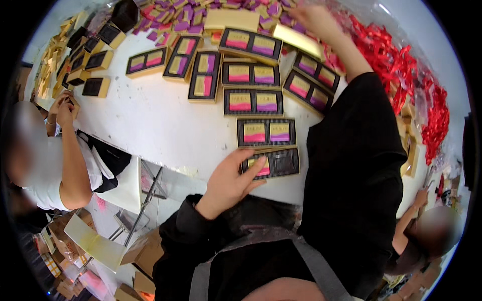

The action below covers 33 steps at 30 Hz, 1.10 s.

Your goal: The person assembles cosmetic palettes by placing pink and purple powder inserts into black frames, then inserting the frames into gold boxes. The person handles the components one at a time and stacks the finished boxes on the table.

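My left hand [230, 176] grips the left end of a gold box [285, 163] with a black insert at the table's near edge. Its thumb lies over a pink-and-gold wrapped piece [261, 169] in the left compartment; the right compartment holds nothing. My right hand [315, 21] reaches far across, down at a heap of small purple, pink and gold wrapped pieces [183, 17]. Its fingertips are too small and blurred to show a hold. Just beyond the held box sits another box [266, 132] with one pink and one purple piece.
Several filled boxes [252, 73] lie across the white table [145, 110]. Gold lids [299, 41] rest near the heap. Red ribbons [374, 55] pile up at the right. A co-worker's hands [63, 108] hold a box at left, near unfilled boxes [95, 87]. Another person [422, 236] is at lower right.
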{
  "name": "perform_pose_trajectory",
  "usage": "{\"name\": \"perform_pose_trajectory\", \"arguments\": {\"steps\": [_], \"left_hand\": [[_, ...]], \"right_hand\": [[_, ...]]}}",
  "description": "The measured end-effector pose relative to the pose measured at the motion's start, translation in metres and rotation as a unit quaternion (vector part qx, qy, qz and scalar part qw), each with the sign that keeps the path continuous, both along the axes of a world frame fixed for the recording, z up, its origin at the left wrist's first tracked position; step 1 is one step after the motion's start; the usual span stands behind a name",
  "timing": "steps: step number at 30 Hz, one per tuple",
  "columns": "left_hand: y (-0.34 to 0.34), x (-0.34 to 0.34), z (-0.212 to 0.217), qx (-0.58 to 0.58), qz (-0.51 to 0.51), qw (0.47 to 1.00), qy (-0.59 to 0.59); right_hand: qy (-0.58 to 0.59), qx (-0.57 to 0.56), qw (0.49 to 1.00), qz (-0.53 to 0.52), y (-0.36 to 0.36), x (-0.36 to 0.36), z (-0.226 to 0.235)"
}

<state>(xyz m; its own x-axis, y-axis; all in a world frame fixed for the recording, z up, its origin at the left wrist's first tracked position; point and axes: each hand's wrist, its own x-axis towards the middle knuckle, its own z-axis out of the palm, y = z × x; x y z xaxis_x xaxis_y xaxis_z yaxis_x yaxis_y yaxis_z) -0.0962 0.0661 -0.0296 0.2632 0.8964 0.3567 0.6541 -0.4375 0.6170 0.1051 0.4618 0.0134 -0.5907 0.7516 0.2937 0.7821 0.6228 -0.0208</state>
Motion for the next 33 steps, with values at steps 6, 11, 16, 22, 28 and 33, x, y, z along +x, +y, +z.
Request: {"name": "perform_pose_trajectory", "arguments": {"steps": [6,11,16,22,28,33], "left_hand": [[-0.008,-0.001,-0.003,-0.009,0.049,0.999,-0.002],[-0.001,-0.002,0.007,-0.031,-0.005,0.999,-0.013],[-0.010,0.000,0.005,0.004,0.016,1.000,0.019],[-0.016,0.008,-0.006,0.019,0.026,0.999,0.020],[-0.020,0.007,-0.011,0.029,0.033,0.999,0.024],[-0.017,0.005,-0.004,0.002,0.020,1.000,0.009]], "right_hand": [[0.304,-0.183,0.929,0.106,-0.248,0.022,0.028],[0.240,-0.186,0.931,0.204,-0.314,0.045,-0.013],[0.295,-0.081,0.942,0.135,-0.377,0.037,-0.012],[0.165,-0.207,0.956,0.127,-0.483,0.023,-0.119],[0.153,-0.271,0.935,0.173,-0.486,0.055,-0.100],[0.343,-0.160,0.919,0.107,-0.431,0.042,-0.008]]}}
